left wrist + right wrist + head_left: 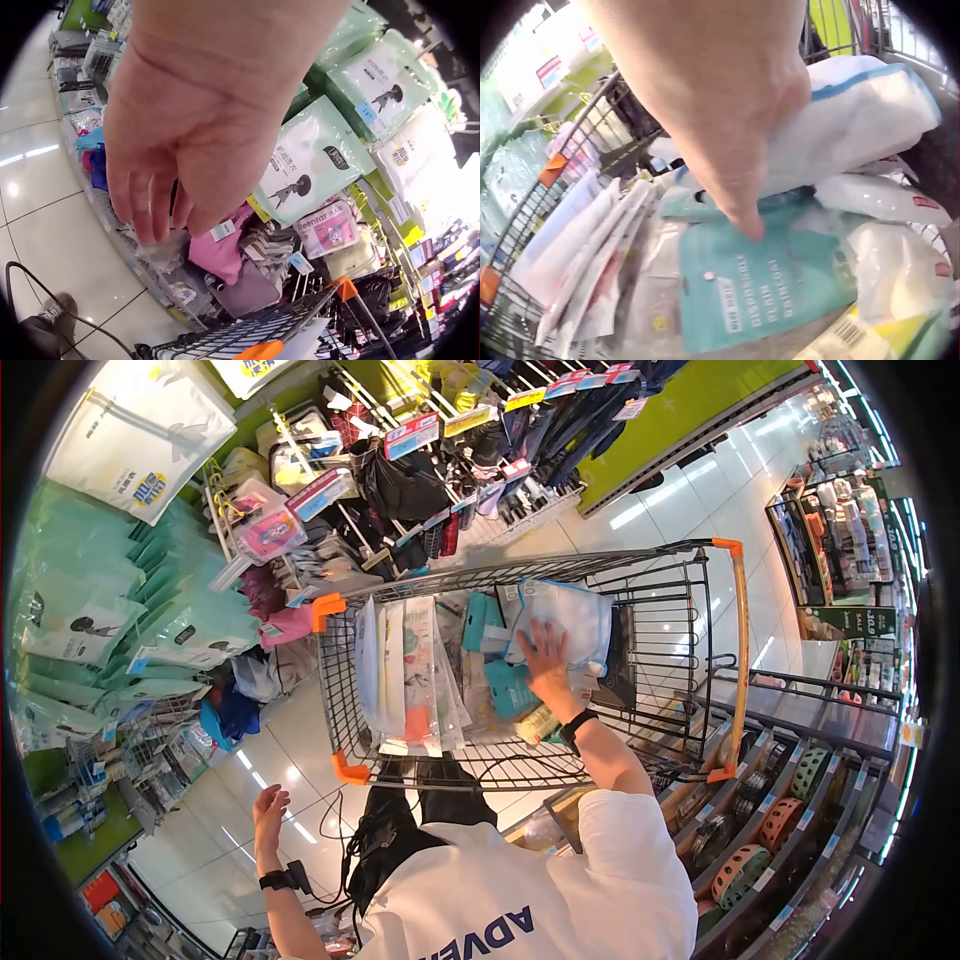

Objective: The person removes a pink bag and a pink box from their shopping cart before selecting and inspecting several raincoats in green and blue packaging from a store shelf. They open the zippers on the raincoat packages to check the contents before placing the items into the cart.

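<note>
My right hand (pixel 545 658) rests with spread fingers on a translucent white package with blue edging (pixel 580 610) inside the shopping cart (pixel 741 660). In the right wrist view, this package (pixel 855 124) lies partly behind the hand, above a teal printed pouch (pixel 765 281). Flat packets (pixel 408 670) stand side by side at the cart's left end. A yellow-and-white package (pixel 540 725) lies below my right wrist. My left hand (pixel 268 820) hangs outside the cart at the lower left, its fingers loosely bent and holding nothing.
Mint-green bagged packages (pixel 150 600) hang on the left rack. Clothing and accessories dangle from hooks beyond the cart. Shelf bins (pixel 780 820) border the lower right. A black cable (pixel 82 319) runs near my shoe (pixel 56 307) on the tiled floor.
</note>
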Demonstrator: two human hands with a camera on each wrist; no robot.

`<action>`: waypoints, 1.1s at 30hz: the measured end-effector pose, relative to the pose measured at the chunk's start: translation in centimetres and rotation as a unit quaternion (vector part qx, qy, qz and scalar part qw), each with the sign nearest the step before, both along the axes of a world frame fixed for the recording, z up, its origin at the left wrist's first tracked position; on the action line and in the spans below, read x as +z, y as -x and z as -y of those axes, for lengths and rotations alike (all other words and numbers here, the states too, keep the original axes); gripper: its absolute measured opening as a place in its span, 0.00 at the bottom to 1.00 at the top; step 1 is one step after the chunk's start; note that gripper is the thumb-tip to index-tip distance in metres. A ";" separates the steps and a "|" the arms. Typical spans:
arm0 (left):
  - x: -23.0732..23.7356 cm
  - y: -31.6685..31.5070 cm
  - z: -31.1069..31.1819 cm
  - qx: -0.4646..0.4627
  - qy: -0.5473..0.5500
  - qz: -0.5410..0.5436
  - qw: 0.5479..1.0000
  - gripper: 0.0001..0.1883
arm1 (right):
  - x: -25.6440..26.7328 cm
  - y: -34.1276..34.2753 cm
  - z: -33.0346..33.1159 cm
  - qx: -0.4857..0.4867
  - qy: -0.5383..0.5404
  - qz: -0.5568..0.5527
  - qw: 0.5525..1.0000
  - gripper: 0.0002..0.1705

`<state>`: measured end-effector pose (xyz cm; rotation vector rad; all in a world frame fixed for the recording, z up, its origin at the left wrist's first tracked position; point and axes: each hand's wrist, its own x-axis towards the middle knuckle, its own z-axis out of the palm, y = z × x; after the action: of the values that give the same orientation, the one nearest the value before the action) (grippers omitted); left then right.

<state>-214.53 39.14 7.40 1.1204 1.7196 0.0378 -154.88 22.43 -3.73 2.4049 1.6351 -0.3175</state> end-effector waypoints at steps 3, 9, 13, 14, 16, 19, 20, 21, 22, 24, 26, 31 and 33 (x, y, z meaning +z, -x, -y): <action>-0.2 -0.4 0.1 -0.016 0.024 -0.017 0.999 0.18 | -3.0 -1.9 0.1 0.038 -0.093 0.104 0.989 0.33; 0.3 -1.4 -0.9 -0.075 0.002 -0.009 0.997 0.18 | -7.9 -8.0 -2.1 -0.037 -0.074 -0.016 0.996 0.22; 0.7 -1.0 -1.6 -0.088 -0.015 0.009 0.996 0.19 | 1.8 -11.1 -1.0 -0.059 -0.201 -0.106 0.972 0.26; 1.0 -1.0 -1.8 -0.077 -0.015 0.014 0.997 0.19 | 5.0 -11.0 -0.5 -0.104 -0.244 -0.152 0.952 0.28; 1.7 -1.3 -1.8 -0.062 -0.028 0.039 0.997 0.19 | 8.5 -11.7 0.6 -0.143 -0.326 -0.229 0.906 0.26; 3.8 -2.9 -2.3 -0.079 -0.057 0.075 0.992 0.20 | 16.0 -9.1 2.2 -0.301 -0.358 -0.493 0.734 0.25; 5.1 -3.9 -2.4 -0.081 -0.068 0.095 0.990 0.19 | 17.8 -7.9 2.6 -0.298 -0.369 -0.487 0.734 0.25; 5.9 -4.8 -2.6 -0.085 -0.077 0.103 0.988 0.19 | 19.3 -6.8 3.1 -0.326 -0.383 -0.532 0.681 0.26; 6.8 -5.4 -2.7 -0.109 -0.099 0.140 0.979 0.18 | 21.0 -5.3 3.3 -0.350 -0.394 -0.576 0.625 0.27; 8.6 -6.6 -2.8 -0.152 -0.122 0.201 0.960 0.18 | 25.1 -1.4 3.6 -0.362 -0.401 -0.621 0.568 0.27; 10.6 -8.6 -2.1 -0.190 -0.155 0.286 0.926 0.23 | 28.3 2.6 3.7 -0.363 -0.393 -0.672 0.512 0.28; 19.2 -13.7 3.7 -0.247 -0.180 0.447 0.841 0.32 | 31.4 15.1 3.5 -0.222 -0.363 -0.710 0.561 0.23; 20.9 -12.8 5.9 -0.313 -0.217 0.413 0.827 0.36 | 33.9 21.9 3.4 -0.201 -0.355 -0.706 0.579 0.19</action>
<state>-201.69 33.24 28.26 1.6417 0.5257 0.4581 -176.78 19.08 30.14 3.2332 1.6084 -2.7423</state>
